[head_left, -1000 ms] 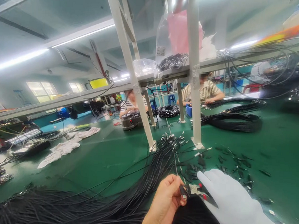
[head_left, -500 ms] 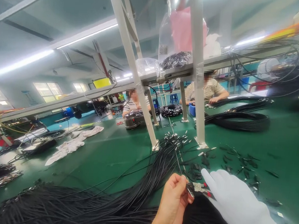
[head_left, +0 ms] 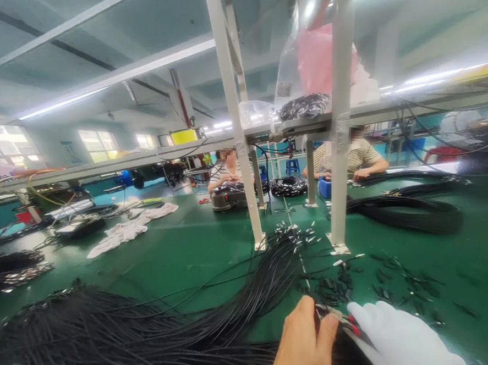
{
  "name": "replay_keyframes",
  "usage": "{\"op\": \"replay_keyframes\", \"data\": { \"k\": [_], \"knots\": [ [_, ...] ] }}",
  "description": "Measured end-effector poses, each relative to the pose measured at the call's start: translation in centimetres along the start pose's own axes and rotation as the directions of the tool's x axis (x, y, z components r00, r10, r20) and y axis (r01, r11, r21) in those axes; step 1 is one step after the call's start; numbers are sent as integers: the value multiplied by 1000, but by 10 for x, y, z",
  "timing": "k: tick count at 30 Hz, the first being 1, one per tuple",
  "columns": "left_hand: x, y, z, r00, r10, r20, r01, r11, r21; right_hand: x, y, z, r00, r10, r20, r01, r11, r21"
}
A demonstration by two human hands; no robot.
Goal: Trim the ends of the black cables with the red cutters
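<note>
My bare left hand [head_left: 305,340] is closed, thumb and forefinger pinching a dark cable connector [head_left: 317,319] that they mostly hide. My right hand [head_left: 407,346], in a white glove, is wrapped round red-and-black handled pliers [head_left: 355,325]. The metal jaws reach to my left fingertips, at the connector; whether they bite on it I cannot make out. Beside my left hand a thick bundle of black cables [head_left: 219,324] runs across the table, its metal-tipped ends [head_left: 292,233] fanned out beyond. Small black pieces [head_left: 337,284] lie scattered just past the pliers.
White shelf posts [head_left: 339,199] stand on the green table [head_left: 189,262] ahead. Coiled black cables [head_left: 411,212] lie at the right, a white cloth [head_left: 131,230] at the left. Two co-workers sit across the table, near a dark machine [head_left: 226,197].
The pliers' jaws have come up to the connector in my left hand, and my left fingers now cover most of it. My view has swung slightly left.
</note>
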State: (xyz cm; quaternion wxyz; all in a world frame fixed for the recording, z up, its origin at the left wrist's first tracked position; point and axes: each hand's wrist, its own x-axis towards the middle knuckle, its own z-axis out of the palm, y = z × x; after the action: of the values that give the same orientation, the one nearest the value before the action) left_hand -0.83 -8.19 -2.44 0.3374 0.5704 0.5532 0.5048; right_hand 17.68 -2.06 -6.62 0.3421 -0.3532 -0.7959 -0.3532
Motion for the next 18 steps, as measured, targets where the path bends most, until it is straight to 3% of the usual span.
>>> {"op": "replay_keyframes", "data": {
  "k": [3, 5, 7, 9, 13, 16, 18],
  "knots": [
    [-1, 6, -9, 994, 5, 108, -10, 999, 49, 1, -3, -2, 996, 78, -53, -72, 990, 119],
    [0, 11, -14, 987, 20, 158, -33, 996, 84, 5, -2, -7, 994, 108, -21, -103, 979, 178],
    [2, 14, -16, 983, 32, 179, -46, 996, 75, 9, 0, -14, 984, 153, 88, -169, 960, 223],
    [5, 16, -17, 979, 43, 201, -45, 999, 5, 13, 4, -23, 946, 189, 262, -267, 915, 302],
    [9, 20, -16, 952, 21, 305, 48, 975, -218, 21, 11, -42, 781, 147, 608, -523, 685, 507],
    [11, 24, -15, 899, -5, 438, 193, 902, -387, 26, 9, -53, 681, 28, 732, -645, 495, 582],
    [13, 27, -14, 878, 13, 479, 246, 845, -474, 28, 4, -58, 661, -44, 750, -691, 355, 630]
  ]
}}
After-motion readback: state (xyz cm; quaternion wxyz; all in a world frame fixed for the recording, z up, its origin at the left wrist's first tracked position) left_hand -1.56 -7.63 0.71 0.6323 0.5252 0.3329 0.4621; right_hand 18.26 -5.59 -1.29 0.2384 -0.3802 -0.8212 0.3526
